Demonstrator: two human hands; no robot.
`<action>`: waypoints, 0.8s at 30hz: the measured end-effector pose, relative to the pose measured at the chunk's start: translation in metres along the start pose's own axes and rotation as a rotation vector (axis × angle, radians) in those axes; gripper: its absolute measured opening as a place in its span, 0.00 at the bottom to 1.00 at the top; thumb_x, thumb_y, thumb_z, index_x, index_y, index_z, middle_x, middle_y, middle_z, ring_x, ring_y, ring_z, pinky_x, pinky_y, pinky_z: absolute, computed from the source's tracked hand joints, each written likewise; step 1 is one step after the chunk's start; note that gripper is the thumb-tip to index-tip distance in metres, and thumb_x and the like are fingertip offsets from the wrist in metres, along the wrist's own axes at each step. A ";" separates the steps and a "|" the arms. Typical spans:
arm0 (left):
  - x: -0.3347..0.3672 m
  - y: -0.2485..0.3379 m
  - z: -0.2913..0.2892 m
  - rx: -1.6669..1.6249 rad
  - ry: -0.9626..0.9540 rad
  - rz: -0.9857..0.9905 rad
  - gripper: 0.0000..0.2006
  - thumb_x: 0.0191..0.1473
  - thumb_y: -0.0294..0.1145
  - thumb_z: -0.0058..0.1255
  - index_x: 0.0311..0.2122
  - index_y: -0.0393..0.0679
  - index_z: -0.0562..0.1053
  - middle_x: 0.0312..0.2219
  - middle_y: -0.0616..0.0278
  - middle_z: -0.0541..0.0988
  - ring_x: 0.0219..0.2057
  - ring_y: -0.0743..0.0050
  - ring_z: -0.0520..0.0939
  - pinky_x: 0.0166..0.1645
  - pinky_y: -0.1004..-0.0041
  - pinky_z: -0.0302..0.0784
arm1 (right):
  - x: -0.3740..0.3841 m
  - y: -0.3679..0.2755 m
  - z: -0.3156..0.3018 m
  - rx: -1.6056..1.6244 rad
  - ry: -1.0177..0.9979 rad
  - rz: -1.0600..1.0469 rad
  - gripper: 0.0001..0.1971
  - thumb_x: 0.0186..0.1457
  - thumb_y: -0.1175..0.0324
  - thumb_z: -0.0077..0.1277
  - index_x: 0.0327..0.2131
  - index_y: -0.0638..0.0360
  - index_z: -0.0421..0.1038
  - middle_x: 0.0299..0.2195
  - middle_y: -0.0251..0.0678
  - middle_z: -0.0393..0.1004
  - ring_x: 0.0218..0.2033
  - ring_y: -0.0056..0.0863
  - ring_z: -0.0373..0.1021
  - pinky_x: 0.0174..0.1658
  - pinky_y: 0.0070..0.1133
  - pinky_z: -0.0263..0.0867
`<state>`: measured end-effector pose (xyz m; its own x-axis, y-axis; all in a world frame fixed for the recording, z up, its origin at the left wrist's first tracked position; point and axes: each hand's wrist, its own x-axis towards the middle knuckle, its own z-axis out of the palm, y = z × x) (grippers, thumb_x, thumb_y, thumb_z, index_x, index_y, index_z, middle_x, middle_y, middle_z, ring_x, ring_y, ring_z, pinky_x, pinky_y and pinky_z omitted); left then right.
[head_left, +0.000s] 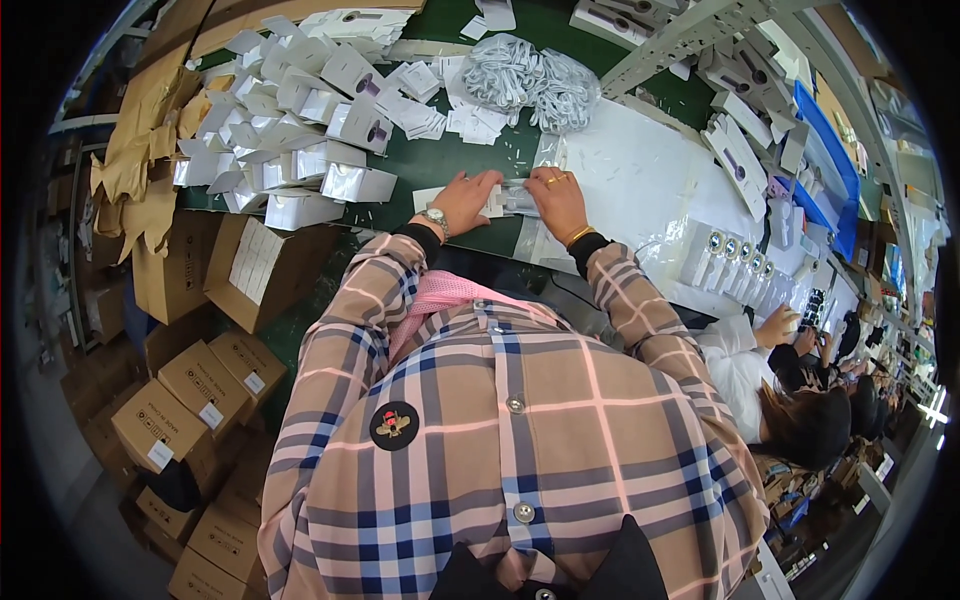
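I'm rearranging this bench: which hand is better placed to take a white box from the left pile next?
The left hand, probably: it is nearer the white boxes, while the right hand is farther across, at the clear plastic.

1. Workbench (pixel 410 160): green top, small white scraps strewn about.
2. Left side: large heap of open white boxes (pixel 345 183), flaps up, tightly packed.
3. Far middle: clear bags of white coiled cables (pixel 500 75); loose white paper slips (pixel 478 125) just left.
4. Right: broad white sheet (pixel 640 165) covering the green.
5. Near edge: flat white piece (pixel 428 199), partly hidden, beside a clear piece (pixel 519 200).
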<state>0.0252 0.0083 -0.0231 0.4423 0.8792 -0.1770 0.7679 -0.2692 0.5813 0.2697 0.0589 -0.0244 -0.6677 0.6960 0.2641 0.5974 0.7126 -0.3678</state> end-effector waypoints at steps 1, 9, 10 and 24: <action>0.000 0.000 -0.001 0.006 -0.016 -0.001 0.38 0.43 0.31 0.72 0.57 0.48 0.61 0.54 0.56 0.74 0.55 0.48 0.76 0.63 0.47 0.66 | -0.001 0.001 -0.001 0.001 -0.002 -0.002 0.08 0.52 0.71 0.51 0.37 0.52 0.77 0.40 0.30 0.75 0.45 0.32 0.70 0.48 0.31 0.65; 0.002 -0.001 -0.001 0.016 -0.021 0.021 0.39 0.43 0.31 0.71 0.59 0.49 0.62 0.54 0.57 0.74 0.55 0.48 0.77 0.63 0.45 0.66 | 0.002 0.000 -0.005 0.007 0.004 -0.145 0.09 0.52 0.71 0.51 0.38 0.51 0.77 0.41 0.29 0.75 0.48 0.31 0.71 0.56 0.31 0.62; 0.002 -0.001 0.000 0.012 -0.012 0.017 0.39 0.43 0.31 0.71 0.59 0.50 0.62 0.54 0.58 0.74 0.54 0.48 0.78 0.62 0.43 0.67 | 0.002 -0.002 -0.004 -0.024 -0.017 -0.146 0.10 0.53 0.71 0.51 0.38 0.51 0.77 0.41 0.29 0.76 0.48 0.31 0.71 0.57 0.33 0.61; 0.005 -0.007 0.004 0.018 -0.022 0.025 0.41 0.42 0.33 0.72 0.61 0.46 0.61 0.56 0.54 0.73 0.57 0.47 0.76 0.62 0.44 0.67 | -0.005 -0.019 -0.001 -0.062 -0.061 -0.085 0.16 0.52 0.74 0.51 0.45 0.53 0.78 0.43 0.32 0.77 0.51 0.31 0.70 0.62 0.41 0.55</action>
<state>0.0237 0.0132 -0.0309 0.4712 0.8634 -0.1801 0.7645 -0.2980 0.5717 0.2620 0.0423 -0.0179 -0.7415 0.6278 0.2366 0.5627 0.7740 -0.2904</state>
